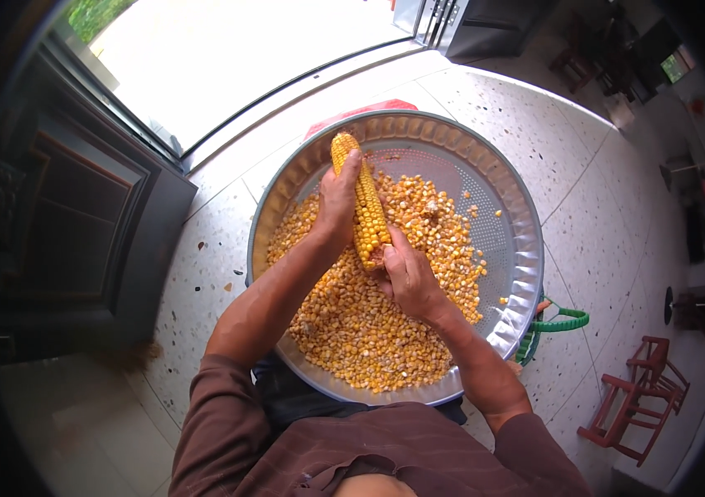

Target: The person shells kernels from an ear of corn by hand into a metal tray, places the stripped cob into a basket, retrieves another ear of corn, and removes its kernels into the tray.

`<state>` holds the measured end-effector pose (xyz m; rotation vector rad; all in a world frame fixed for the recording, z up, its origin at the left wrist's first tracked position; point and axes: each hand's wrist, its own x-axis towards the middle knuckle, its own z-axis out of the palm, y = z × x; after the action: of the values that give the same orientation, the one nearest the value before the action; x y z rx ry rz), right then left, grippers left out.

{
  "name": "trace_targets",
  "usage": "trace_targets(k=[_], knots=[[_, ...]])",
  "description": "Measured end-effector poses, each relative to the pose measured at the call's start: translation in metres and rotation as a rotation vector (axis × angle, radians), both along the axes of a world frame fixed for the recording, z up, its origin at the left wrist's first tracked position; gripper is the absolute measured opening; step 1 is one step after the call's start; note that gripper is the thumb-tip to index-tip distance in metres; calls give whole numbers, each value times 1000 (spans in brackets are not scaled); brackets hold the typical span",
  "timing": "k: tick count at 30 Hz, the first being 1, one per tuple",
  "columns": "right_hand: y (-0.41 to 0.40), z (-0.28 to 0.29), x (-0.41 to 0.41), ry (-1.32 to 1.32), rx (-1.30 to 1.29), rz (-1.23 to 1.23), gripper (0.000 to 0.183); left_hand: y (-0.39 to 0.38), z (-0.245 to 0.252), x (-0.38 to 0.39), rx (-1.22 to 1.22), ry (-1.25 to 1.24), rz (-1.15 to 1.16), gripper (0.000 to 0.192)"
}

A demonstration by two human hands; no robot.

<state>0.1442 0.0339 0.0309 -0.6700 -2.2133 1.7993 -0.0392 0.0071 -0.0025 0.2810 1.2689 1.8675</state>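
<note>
An ear of dried yellow corn [368,208] is held slantwise over a large round metal sieve [517,261]. My left hand [338,196] grips the upper part of the cob, its thumb laid along the kernels. At the cob's lower end, where some kernels are gone, my right hand [411,273] presses with thumb and fingers. Loose corn kernels [371,338] cover much of the sieve's bottom, heaped toward me. The perforated bottom shows bare at the far and right side. My left fingers are mostly hidden behind the cob.
A red object [365,113] shows under the sieve's far rim. A green basket handle [560,322] sticks out at the right. Reddish wooden chairs [641,397] lie farther right on the speckled tile floor [582,255]. A dark door [79,217] stands at the left of a bright doorway.
</note>
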Motion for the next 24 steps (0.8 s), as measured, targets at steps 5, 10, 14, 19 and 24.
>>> trace_targets(k=[5,10,14,19,24], knots=[[1,-1,-2,-36,-428,3,54,1,4,3,-7,-20,20,44],[-5,-11,-5,-91,27,3,58,1,4,4,-15,-7,38,43],[-1,-15,1,-62,64,91,61,1,1,0,-13,-19,32,41],[6,-2,2,-70,-294,153,62,0,-1,0,11,-14,22,48],[8,-13,0,-3,-590,80,50,0,4,6,89,-54,-53,47]])
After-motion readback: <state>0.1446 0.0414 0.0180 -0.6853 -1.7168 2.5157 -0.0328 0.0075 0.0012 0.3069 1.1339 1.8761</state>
